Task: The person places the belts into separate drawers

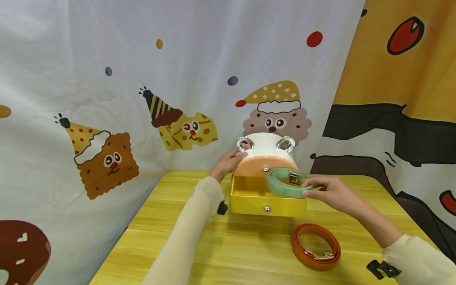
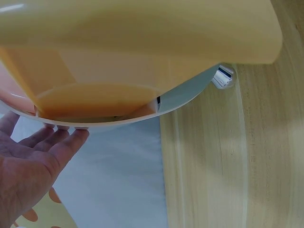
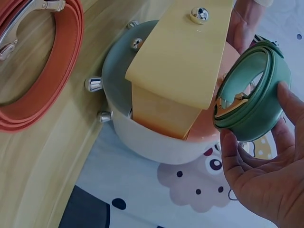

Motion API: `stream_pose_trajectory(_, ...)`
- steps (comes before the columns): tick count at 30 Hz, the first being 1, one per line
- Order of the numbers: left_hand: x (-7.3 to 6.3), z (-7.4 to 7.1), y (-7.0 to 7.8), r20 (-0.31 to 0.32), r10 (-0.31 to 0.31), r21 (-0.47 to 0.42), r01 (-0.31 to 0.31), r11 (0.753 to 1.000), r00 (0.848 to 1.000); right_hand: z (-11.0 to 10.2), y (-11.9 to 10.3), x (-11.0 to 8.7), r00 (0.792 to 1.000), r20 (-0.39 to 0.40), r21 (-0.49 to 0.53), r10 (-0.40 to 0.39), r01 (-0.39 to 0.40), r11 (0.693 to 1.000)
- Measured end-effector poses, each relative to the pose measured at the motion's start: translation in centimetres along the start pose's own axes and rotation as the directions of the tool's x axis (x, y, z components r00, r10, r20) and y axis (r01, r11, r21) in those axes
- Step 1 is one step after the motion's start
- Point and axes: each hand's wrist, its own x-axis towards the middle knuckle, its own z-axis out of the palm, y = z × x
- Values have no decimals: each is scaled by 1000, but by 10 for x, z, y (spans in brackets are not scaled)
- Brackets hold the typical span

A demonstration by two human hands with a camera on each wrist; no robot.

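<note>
- Presently a green coiled belt (image 1: 285, 191) is held up off the table, at the right end of a pulled-out yellow drawer (image 1: 246, 205); gold-toned buckle (image 1: 293, 177) lies inside the coil; whether the belt touches the drawer rim, cannot tell.
- Right hand (image 1: 331, 192) clamped on the belt's right side, thumb and fingers pinching the band; hand comes in from the right.
- Left hand (image 1: 228, 163) well apart from the right; fingers extended, touching the left side of a white rounded box (image 1: 265, 141); left wrist view shows fingertips at the box's rim.
- Drawer juts toward the near side from the low part of the box; silver knob (image 1: 267, 208) mid-front; above it an orange panel (image 1: 251, 165) with a matching small knob (image 1: 266, 170).
- Two silver rings stand on the box top, left ring (image 1: 238, 145) and right ring (image 1: 293, 145); silver feet (image 3: 94, 84) show underneath in the right wrist view.
- Orange coiled belt (image 1: 303, 257) rests on the table, near and right of the drawer; silvery clasp (image 1: 322, 257) within.
- Wood-grain table (image 1: 160, 241) beneath; far side, a white cloth (image 1: 117, 31) printed with cartoon snacks in party hats; pale sleeves (image 1: 201, 204) on both arms.
</note>
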Motion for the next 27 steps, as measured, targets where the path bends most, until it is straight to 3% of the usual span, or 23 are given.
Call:
stream_pose_trajectory(12,2,-1,-1,2,3,-17,-3,1000,1000,15,-3,15,995,95,47,10,-15,999)
stream_pose_trajectory(20,2,0,-1,4,-2,-21,2,1000,1000,21,-3,25,988,139,70,69,-79,994)
stream_pose_trajectory(27,1,0,0,0,-3,-13,3,1000,1000,25,-4,31,983,173,99,60,-78,992)
